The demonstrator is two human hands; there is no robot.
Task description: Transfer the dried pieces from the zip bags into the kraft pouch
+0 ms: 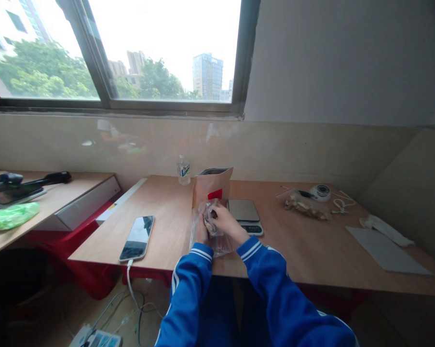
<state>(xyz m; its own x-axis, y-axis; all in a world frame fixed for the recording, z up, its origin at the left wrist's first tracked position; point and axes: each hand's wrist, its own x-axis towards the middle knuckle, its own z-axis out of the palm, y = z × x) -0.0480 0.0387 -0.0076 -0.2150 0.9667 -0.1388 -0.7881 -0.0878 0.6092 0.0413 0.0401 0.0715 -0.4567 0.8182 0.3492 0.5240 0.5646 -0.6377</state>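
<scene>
A clear plastic bag (222,246) with brownish-grey contents lies near the front edge of the table, in front of a standing kraft paper pouch (210,184) with a red label. My left hand (202,232) is closed around the bag's left side. Over its upper part, my right hand (225,220) has its fingers curled and pressed at the gathered plastic. Their fingertips partly hide the contents, and I cannot make out what these are. A kitchen scale (244,210) sits just right of the pouch, beside my right hand.
A charging phone (137,238) lies left on the table (174,207). A plastic bottle (183,171) stands behind. To the right are a bag of light brown pieces (306,207), a white dome camera (322,192) and a white sheet (387,250). A power strip (98,338) rests on the floor.
</scene>
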